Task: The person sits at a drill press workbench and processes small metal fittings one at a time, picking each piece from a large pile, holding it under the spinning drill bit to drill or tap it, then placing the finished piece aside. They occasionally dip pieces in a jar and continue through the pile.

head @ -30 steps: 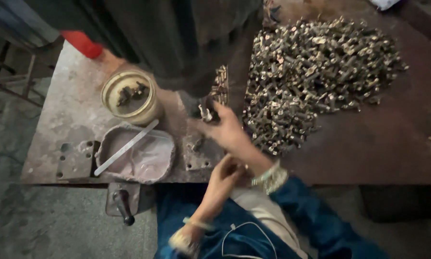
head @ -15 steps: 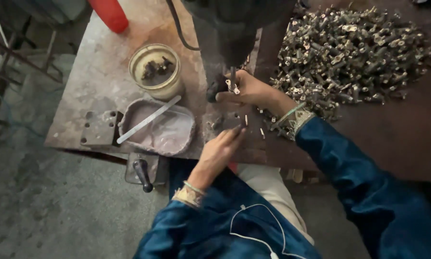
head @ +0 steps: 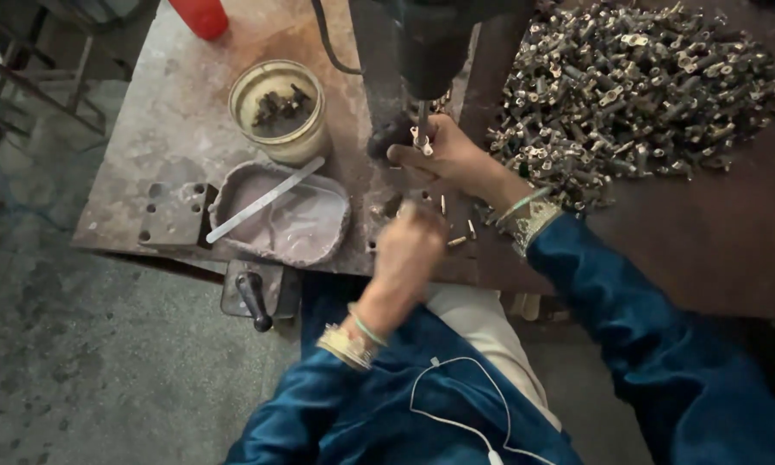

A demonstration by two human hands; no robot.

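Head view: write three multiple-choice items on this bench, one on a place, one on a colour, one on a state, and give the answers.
1. Where is the pile of metal parts?
A. On the bench, to the right of the drill
B. Inside the round tin
C. On the floor

2. What colour are the sleeves?
A. White
B. Blue
C. Yellow

3. What is the right hand doing?
A. Resting flat on the lap
B. Holding a small part under the drill bit
C. Lifting the grey tray

Answers:
1 A, the heap lies on the bench top beside the drill.
2 B, both arms are in blue cloth.
3 B, its fingers close round a part right below the bit.
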